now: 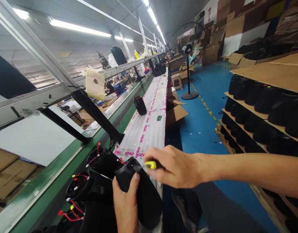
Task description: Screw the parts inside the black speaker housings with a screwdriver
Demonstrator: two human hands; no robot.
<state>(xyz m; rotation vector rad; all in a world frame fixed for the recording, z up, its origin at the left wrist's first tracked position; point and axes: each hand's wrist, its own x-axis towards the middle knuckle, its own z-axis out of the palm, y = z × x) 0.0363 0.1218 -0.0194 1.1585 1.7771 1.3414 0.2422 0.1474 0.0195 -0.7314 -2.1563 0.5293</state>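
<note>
My left hand (126, 200) is wrapped around a black cylindrical housing (149, 197), its thumb near the upper rim. The housing leans, with its upper end facing away from me; a small red wire with a connector shows at that end. In my right hand (174, 166) is a tool with a yellow-and-black handle (150, 165). Its working tip is blurred beside the housing's upper end, so I cannot tell its kind or whether it touches. On my left stand several similar open black housings (100, 191), with red wires and small white and yellow connectors sticking out.
A bench covered with anko-printed sheeting (145, 129) runs ahead, bearing another black housing (139, 105). A green conveyor (51, 178) and metal frame post (97, 116) are left. To the right are a standing fan (188, 74), an open carton (176, 113) and stacked black goods (267, 103).
</note>
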